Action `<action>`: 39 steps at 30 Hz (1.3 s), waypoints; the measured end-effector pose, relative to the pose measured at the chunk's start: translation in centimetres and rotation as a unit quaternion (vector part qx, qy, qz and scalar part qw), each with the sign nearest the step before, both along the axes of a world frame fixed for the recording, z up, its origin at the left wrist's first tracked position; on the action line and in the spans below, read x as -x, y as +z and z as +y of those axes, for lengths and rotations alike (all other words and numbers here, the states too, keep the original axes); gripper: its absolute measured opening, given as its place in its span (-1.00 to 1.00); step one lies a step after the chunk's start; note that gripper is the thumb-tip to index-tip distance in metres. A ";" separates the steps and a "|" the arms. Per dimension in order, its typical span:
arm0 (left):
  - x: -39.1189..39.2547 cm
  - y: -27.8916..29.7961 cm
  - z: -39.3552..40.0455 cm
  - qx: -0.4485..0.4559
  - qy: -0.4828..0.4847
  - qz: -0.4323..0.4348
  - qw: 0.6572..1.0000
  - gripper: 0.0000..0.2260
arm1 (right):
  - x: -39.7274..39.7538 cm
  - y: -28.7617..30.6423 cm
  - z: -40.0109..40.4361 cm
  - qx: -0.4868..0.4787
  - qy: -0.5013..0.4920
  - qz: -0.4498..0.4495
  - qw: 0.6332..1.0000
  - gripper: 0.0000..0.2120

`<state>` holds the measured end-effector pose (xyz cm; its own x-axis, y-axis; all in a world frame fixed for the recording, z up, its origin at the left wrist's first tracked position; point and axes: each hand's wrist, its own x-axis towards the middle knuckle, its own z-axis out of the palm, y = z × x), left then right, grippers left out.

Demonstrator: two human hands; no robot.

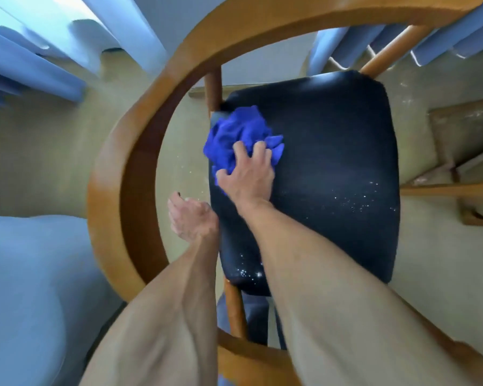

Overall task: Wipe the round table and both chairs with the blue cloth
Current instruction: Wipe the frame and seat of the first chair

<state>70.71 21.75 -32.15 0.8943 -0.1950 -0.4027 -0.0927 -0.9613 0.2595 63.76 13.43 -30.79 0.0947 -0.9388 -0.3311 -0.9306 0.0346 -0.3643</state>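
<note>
I look straight down on a wooden chair with a dark blue padded seat (332,151) and a curved wooden backrest rail (115,168). The bunched blue cloth (234,135) lies on the seat's far left corner, and my right hand (248,176) presses on it with fingers gripping the fabric. My left hand (191,215) hovers just off the seat's left edge, cupped, with nothing visible in it. White crumbs speckle the seat at the right and near front. The round table is not in view.
Beige carpet (53,162) surrounds the chair. Blue curtains (25,65) hang at the upper left and upper right. A pale bed or cushion (34,288) fills the lower left. Another wooden furniture frame (457,188) stands at the right.
</note>
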 end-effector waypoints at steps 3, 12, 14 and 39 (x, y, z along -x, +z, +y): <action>-1.8 -0.3 1.2 0.006 0.047 -0.015 0.999 -0.59 | -3.2 0.1 2.8 -0.018 0.081 0.019 0.996 -0.52; 2.5 -0.5 0.2 0.019 -0.085 0.030 0.996 -0.61 | 3.0 -0.3 2.7 0.010 0.056 0.013 0.998 -0.55; 4.1 -0.3 -0.7 0.002 -0.146 -0.008 0.989 -0.61 | 5.1 -0.4 2.8 0.017 0.034 0.025 0.999 -0.55; 26.5 0.4 -5.7 0.061 -0.407 -0.038 0.910 -0.59 | 34.8 -1.4 -1.1 -0.144 -0.439 -0.104 0.881 -0.64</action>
<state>44.24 16.05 -31.78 0.4576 -0.8454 -0.2756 -0.7843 -0.5298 0.3229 28.92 12.37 -32.24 -0.5401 -0.5598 -0.6284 -0.4128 0.8269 -0.3819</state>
